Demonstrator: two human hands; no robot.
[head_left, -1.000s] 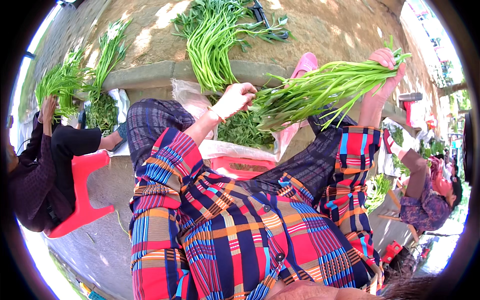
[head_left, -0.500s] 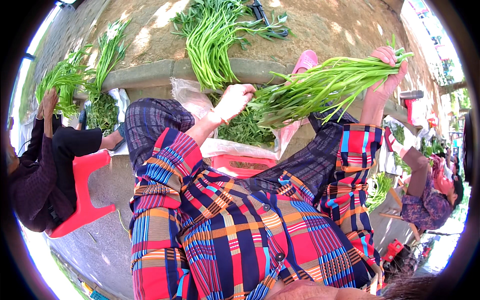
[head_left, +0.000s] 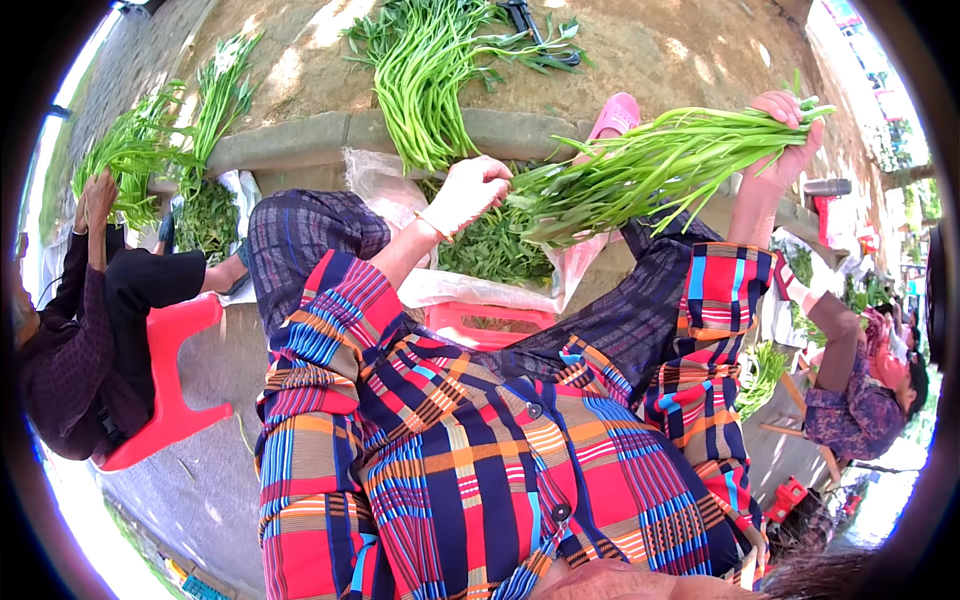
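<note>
My right hand [head_left: 785, 140] is closed around the stem ends of a bunch of long-stemmed leafy greens [head_left: 655, 165], raised at the right. Its leafy end slants down to the left, toward the middle. Beside those leaf tips my left hand [head_left: 472, 196] is closed, its fingers curled; whatever they may pinch is hidden. Under the hands, loose green leaves [head_left: 490, 250] lie on a pale plastic sheet [head_left: 470, 292] between my knees. A larger heap of the same greens [head_left: 425, 95] rests across the kerb just beyond my left hand.
A stone kerb [head_left: 290, 145] runs across in front, with dirt ground beyond. A black tool-like object [head_left: 530, 25] lies by the heap. At left a person [head_left: 80, 330] on a red stool [head_left: 175, 370] handles greens; another person [head_left: 860, 400] sits at right. A pink shoe [head_left: 615, 115] rests near the kerb.
My left hand has shifted slightly up and stays near the leaf tips. My right hand and its bunch have moved a little to the right. The heap looks the same.
</note>
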